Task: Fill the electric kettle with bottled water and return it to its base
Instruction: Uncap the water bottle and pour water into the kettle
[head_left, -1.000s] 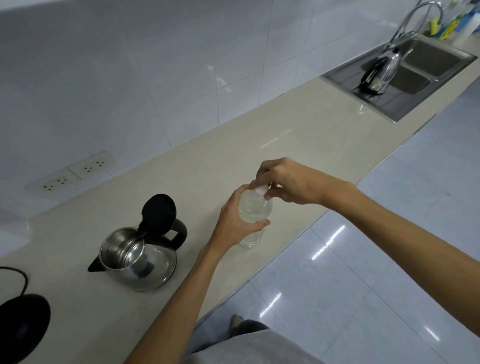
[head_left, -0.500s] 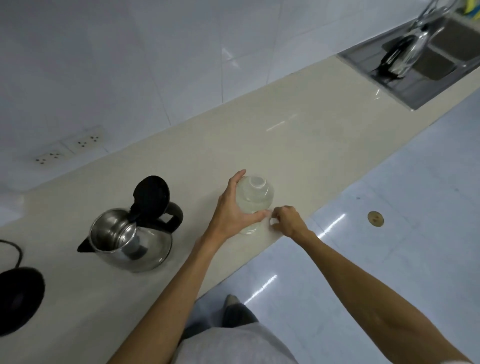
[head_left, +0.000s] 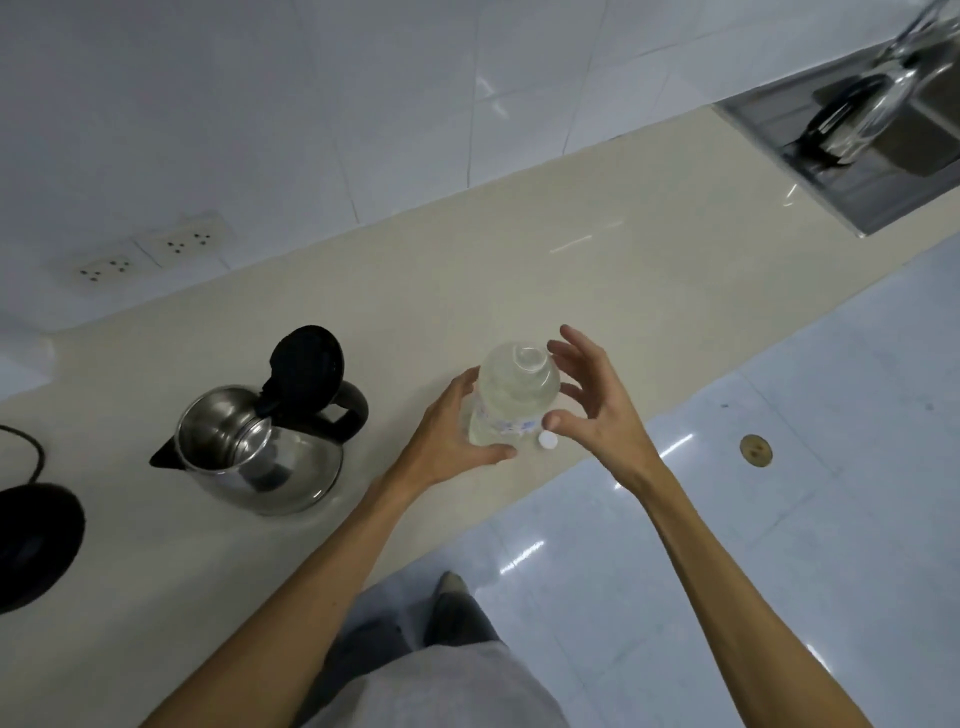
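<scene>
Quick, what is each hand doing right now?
Left hand: closed around the water bottle.
Right hand: open beside the bottle, holding nothing.

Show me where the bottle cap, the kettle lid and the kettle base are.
Bottle cap (head_left: 547, 440): head view, its white top, lying on the counter.
Kettle lid (head_left: 309, 358): head view, middle of the raised black lid.
Kettle base (head_left: 31, 540): head view, its black top surface.

Reaching forward with both bare forearms. Curling the left hand (head_left: 447, 431) in a grip, thumb nearest the body. Spreading the right hand (head_left: 597, 400) just beside it, fingers (head_left: 571, 340) splayed and apart, palm facing left.
</scene>
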